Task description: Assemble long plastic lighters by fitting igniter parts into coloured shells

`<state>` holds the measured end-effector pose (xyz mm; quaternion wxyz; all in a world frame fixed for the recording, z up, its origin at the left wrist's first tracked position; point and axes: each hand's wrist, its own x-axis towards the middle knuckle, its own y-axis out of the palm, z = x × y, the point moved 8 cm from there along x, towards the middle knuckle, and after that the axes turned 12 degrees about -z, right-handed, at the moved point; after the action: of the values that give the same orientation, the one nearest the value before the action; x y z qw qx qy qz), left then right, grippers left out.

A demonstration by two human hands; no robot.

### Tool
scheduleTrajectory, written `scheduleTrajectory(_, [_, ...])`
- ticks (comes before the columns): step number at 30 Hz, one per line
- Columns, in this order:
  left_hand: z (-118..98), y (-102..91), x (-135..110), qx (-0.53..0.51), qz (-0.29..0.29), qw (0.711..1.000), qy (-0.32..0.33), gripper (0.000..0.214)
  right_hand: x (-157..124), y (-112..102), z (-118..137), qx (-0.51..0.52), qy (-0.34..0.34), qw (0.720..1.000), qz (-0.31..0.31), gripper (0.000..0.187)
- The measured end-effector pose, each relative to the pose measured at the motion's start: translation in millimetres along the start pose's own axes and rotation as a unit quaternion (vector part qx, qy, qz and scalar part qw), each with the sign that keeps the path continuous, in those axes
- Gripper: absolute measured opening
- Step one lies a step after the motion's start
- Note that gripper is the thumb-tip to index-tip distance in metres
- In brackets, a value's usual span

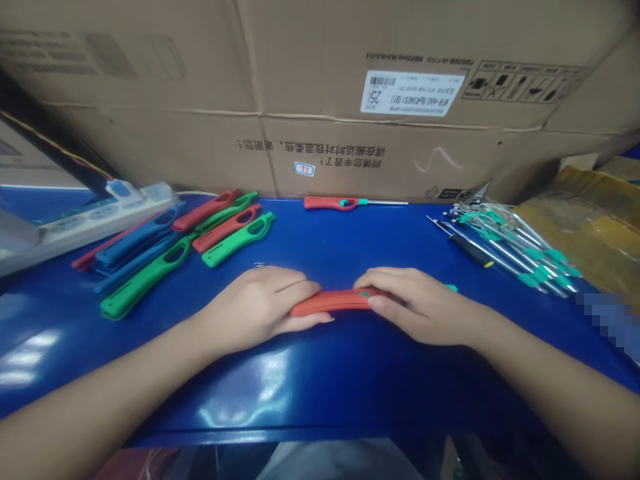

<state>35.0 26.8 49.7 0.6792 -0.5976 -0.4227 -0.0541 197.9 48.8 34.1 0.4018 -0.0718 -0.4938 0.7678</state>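
Between my two hands lies a red lighter [333,302], a long-necked kind, held level above the blue table. My left hand [273,300] is closed round its left end, thumb below and fingers on top. The other end is gripped by my right hand [413,300], which covers most of that part; a bit of green shows beyond the knuckles. Past my hands, near the carton, rests another red lighter [330,203] with a metal tube. Red, green and blue handle shells [145,277] are piled at the left. A few tiny metal pins [259,265] lie beyond my left hand.
A big cardboard carton [320,80] walls off the table's [250,393] back. Several metal tubes with green parts [525,253] are heaped at the right, alongside a black-handled screwdriver [470,248] and a taped box [590,220]. A white power strip [100,217] runs along the left.
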Motion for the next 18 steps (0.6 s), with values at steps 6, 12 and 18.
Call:
scheduleTrajectory(6, [-4, 12.6, -4, -0.049, 0.017, 0.998, -0.027, 0.034, -4, 12, 13, -0.053, -0.086, 0.993, -0.065, 0.03])
scheduleTrajectory(12, [6, 11.8, -3, -0.04, 0.03, 0.999, -0.015, 0.043, -1, 3, 10, -0.102, -0.085, 0.99, -0.052, 0.032])
scheduleTrajectory(18, [22, 14.5, -5, -0.074, 0.068, 0.994, -0.034, 0.041, 0, -3, -6, -0.2, -0.069, 0.977, 0.021, 0.028])
